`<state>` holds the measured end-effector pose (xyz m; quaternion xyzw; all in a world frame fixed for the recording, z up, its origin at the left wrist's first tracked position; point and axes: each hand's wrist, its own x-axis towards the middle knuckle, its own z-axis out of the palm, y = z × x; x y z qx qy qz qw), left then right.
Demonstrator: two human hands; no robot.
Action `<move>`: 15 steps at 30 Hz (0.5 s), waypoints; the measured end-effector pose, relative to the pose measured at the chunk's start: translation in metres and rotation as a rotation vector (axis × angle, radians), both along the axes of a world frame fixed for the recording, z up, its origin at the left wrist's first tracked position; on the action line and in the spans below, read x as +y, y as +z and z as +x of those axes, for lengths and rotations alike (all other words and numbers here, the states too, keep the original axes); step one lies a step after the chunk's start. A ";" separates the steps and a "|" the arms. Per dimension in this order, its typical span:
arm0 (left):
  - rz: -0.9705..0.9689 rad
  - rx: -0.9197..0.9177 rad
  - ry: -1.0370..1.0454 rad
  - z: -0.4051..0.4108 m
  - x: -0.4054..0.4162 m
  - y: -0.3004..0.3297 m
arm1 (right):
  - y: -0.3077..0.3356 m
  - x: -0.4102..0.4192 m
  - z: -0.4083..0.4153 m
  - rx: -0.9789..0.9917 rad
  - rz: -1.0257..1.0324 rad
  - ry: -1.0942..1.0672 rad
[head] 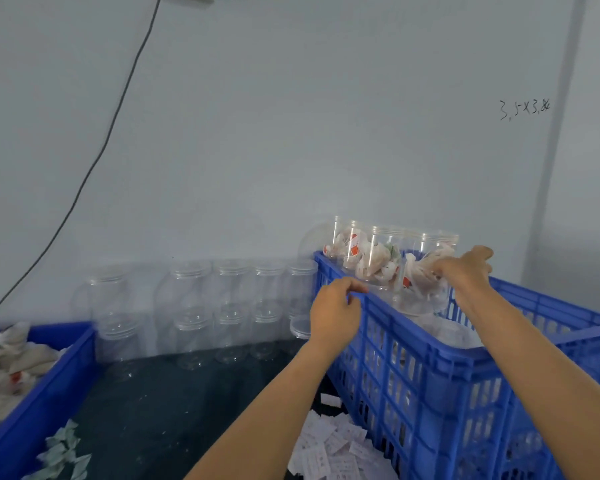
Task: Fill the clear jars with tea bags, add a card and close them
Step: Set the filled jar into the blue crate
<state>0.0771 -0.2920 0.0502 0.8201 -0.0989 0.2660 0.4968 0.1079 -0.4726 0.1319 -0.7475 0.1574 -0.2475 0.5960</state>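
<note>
A tall blue crate (447, 368) is seen at the right edge of the desk (174, 400), and filled clear jars (378, 258) packed with tea bags are stacked inside it, rising above its far rim. The right hand (465, 268) is reached over the crate and laid against the nearest filled jar (420, 282); whether its fingers are curled round the jar cannot be told through the blur. The left hand (336, 310) is held just beside the crate's near-left rim with fingers loosely curled and nothing gripped. Empty clear jars (222, 306) are stacked in two layers along the desk's far edge, against the wall. A lower blue bin (39, 403) of loose tea bags (11, 362) is placed at the left edge. Paper cards (333, 448) are scattered at the near edge beside the crate, and green packets (63, 455) lie near the bin.
</note>
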 end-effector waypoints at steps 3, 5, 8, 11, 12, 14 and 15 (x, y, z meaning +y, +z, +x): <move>-0.023 0.058 0.077 -0.006 0.035 -0.014 | -0.008 0.029 -0.025 -0.269 -0.017 0.011; -0.029 0.085 0.118 -0.011 0.056 -0.021 | -0.015 0.053 -0.038 -0.345 -0.004 0.107; -0.066 0.115 0.165 -0.019 0.083 -0.029 | -0.022 0.090 -0.049 -0.340 0.022 0.237; -0.079 0.117 0.182 -0.028 0.107 -0.034 | -0.033 0.120 -0.053 -0.308 0.044 0.318; -0.084 0.118 0.189 -0.031 0.115 -0.037 | -0.037 0.128 -0.054 -0.294 0.050 0.338; -0.098 0.136 0.203 -0.034 0.130 -0.043 | -0.044 0.142 -0.053 -0.266 0.051 0.374; -0.106 0.151 0.212 -0.035 0.136 -0.047 | -0.048 0.148 -0.052 -0.248 0.046 0.383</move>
